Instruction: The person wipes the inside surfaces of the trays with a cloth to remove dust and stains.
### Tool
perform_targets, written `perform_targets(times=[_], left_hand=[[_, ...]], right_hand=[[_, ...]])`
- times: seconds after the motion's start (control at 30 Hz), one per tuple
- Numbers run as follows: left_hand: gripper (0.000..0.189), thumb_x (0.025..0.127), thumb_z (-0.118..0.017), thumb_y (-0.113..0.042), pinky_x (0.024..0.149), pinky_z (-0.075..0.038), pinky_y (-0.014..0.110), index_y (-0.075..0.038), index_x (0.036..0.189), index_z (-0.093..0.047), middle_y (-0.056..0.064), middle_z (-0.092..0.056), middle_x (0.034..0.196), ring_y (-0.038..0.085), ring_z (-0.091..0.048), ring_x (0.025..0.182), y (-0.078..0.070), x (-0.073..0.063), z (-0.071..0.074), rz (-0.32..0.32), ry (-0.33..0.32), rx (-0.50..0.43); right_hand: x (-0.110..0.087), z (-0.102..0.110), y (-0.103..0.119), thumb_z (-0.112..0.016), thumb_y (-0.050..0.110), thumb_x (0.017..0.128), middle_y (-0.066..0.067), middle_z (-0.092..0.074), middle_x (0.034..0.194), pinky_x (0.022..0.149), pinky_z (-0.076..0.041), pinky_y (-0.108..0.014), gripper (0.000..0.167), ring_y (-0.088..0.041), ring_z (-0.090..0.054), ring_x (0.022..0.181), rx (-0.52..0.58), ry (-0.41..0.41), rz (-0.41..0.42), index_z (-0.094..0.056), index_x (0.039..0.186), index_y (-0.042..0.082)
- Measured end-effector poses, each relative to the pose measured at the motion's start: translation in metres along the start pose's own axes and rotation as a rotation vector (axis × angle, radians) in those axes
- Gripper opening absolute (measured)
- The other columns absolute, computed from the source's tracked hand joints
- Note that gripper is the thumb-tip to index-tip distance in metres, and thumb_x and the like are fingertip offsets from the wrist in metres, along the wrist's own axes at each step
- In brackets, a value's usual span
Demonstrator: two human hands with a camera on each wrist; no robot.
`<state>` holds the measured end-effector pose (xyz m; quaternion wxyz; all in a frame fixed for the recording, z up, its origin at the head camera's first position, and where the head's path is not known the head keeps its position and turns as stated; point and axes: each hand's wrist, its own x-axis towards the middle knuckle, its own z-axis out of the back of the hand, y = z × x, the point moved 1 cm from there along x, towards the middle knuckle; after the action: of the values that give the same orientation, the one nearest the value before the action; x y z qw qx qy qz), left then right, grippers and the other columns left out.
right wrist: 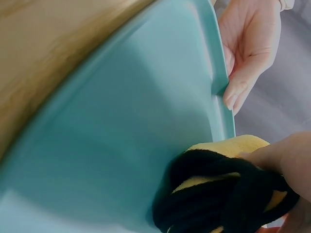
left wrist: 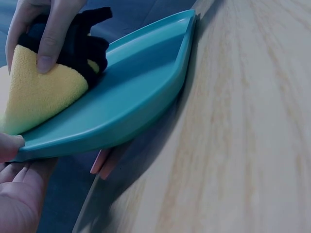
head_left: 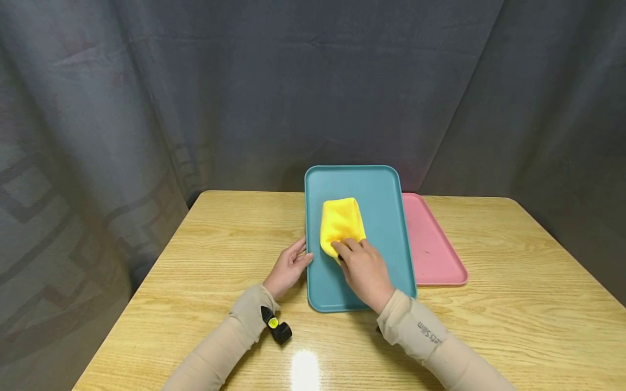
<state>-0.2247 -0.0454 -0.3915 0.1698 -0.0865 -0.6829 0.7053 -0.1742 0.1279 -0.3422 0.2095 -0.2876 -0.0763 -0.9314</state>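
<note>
A teal tray [head_left: 383, 217] is tilted, its near end low at the table and its far end raised. My left hand [head_left: 288, 269] grips the tray's left rim, thumb on top and fingers underneath. On the tray lies a folded yellow cloth [head_left: 340, 217] with black edging, which shows plainly in the right wrist view as a bunched black border [right wrist: 209, 194]. My right hand [head_left: 367, 271] holds the cloth by its near end against the tray's surface. In the left wrist view, the right thumb presses on the yellow side of the cloth [left wrist: 43, 92].
A pink tray [head_left: 435, 244] lies on the wooden table [head_left: 235, 233], partly hidden behind the teal tray. Grey curtains [head_left: 274, 98] hang behind the table and at its sides. A black wrist camera [head_left: 280, 330] sticks out from the left sleeve.
</note>
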Motion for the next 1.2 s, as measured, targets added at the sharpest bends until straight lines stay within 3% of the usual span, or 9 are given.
perform_targets(times=[0.47, 1.2], left_hand=[[0.056, 0.098, -0.044, -0.004, 0.102, -0.047, 0.033, -0.006, 0.149, -0.022, 0.018, -0.032, 0.150, 0.033, -0.047, 0.128, 0.000, 0.001, 0.002, -0.007, 0.039, -0.009], [0.056, 0.098, -0.044, -0.004, 0.105, -0.043, 0.034, -0.007, 0.149, -0.022, 0.017, -0.033, 0.150, 0.032, -0.043, 0.131, 0.000, 0.000, 0.001, 0.003, 0.027, 0.012]], right_hand=[[-0.003, 0.002, -0.009, -0.076, 0.007, 0.075, -0.007, -0.068, 0.104, 0.066, -0.055, -0.037, 0.036, -0.027, -0.059, 0.082, 0.002, 0.003, -0.028, -0.068, 0.110, 0.011], [-0.009, 0.005, -0.027, -0.075, 0.006, 0.076, -0.009, -0.068, 0.103, 0.063, -0.053, -0.038, 0.034, -0.029, -0.058, 0.079, 0.002, -0.018, -0.052, -0.068, 0.109, 0.008]])
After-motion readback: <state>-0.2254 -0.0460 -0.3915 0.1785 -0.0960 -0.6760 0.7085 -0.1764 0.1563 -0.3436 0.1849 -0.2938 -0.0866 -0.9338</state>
